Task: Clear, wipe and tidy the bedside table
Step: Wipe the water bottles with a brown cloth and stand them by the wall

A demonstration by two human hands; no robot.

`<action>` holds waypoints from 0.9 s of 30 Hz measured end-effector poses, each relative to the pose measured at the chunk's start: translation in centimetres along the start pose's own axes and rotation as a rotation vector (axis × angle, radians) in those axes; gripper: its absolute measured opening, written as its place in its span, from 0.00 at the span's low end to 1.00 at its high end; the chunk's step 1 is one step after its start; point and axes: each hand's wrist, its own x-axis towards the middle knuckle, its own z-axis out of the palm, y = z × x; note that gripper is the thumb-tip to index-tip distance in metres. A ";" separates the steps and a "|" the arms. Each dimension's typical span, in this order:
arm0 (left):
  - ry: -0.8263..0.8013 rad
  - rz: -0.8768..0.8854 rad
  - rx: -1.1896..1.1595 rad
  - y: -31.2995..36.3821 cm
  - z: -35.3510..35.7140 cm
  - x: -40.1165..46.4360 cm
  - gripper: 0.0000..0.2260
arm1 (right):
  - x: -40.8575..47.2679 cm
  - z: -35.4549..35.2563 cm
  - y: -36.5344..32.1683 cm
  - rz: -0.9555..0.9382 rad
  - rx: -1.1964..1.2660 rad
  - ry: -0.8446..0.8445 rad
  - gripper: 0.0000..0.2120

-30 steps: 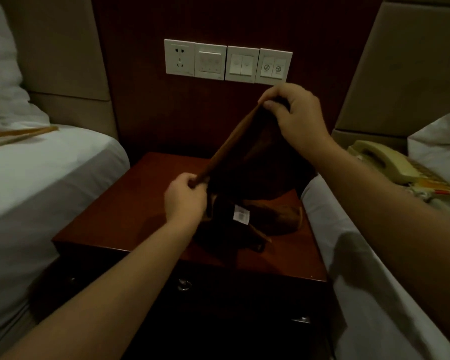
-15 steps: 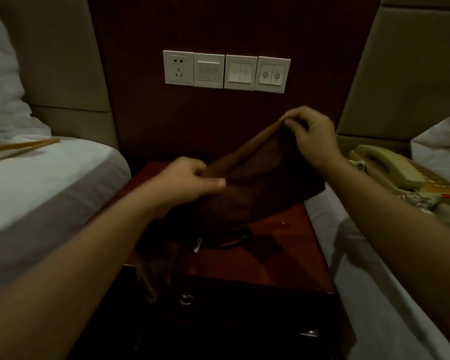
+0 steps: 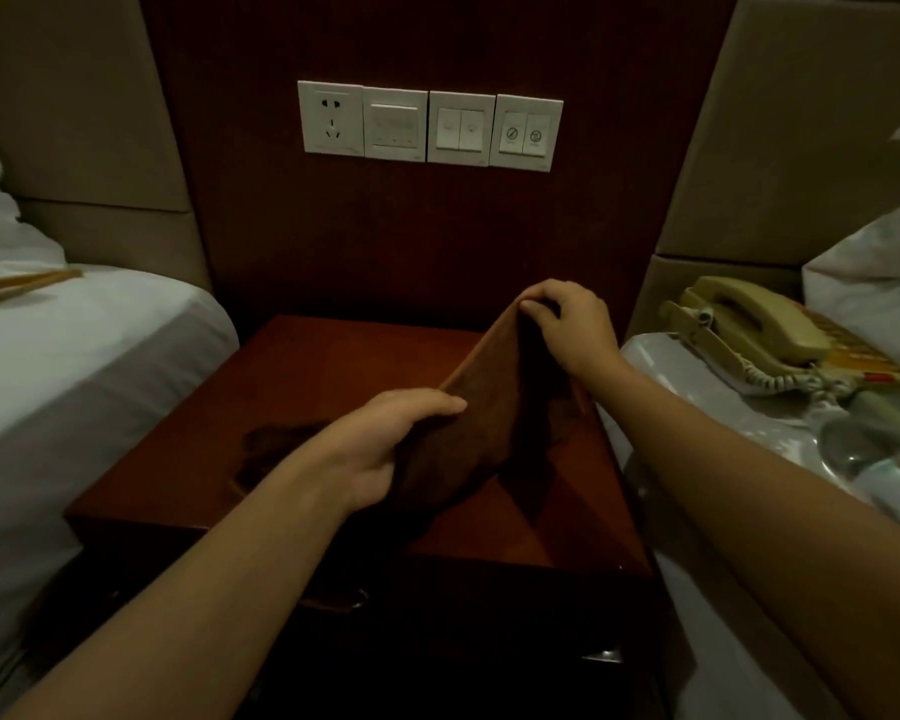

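Gripping brown cloth (image 3: 481, 439) above bedside table (image 3: 302, 387), left hand (image 3: 385, 449) clutching, right hand (image 3: 575, 324) pinching its corner

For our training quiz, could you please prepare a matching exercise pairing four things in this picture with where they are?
Things:
1. brown cloth
2. telephone
3. power socket
4. bedside table

Places:
A. on the wall panel
B. between the two beds
C. held in both hands
D. on the bed at the right

Pairs: 1-C, 2-D, 3-A, 4-B. The left hand grips the cloth low, and the right hand pinches its top corner.
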 end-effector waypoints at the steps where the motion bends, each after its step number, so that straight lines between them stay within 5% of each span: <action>1: -0.043 -0.038 -0.125 -0.6 0.3 0.1 0.13 | -0.3 0.5 0.2 0.005 -0.072 -0.008 0.09; 4: -0.069 -0.101 -0.212 -2.2 1.3 0.8 0.10 | -0.8 1.6 0.3 0.000 -0.122 0.008 0.11; 8: 0.019 0.021 0.058 -2.3 2.1 1.3 0.10 | 0.0 2.6 -1.6 0.039 0.056 0.054 0.10; 12: 0.085 0.220 0.298 -2.5 2.1 0.7 0.08 | -0.5 4.0 -2.2 0.044 -0.019 -0.073 0.11; 16: 0.150 0.279 0.104 -3.3 2.6 -0.2 0.08 | -0.8 4.2 -1.2 0.090 0.002 -0.032 0.11; 22: 0.025 0.440 0.045 -4.1 1.8 -1.2 0.24 | -0.3 3.5 -0.2 0.128 0.044 0.050 0.10; 27: 0.022 0.516 0.223 -4.5 2.0 -0.8 0.29 | -0.2 3.4 -0.4 0.141 0.101 -0.113 0.13</action>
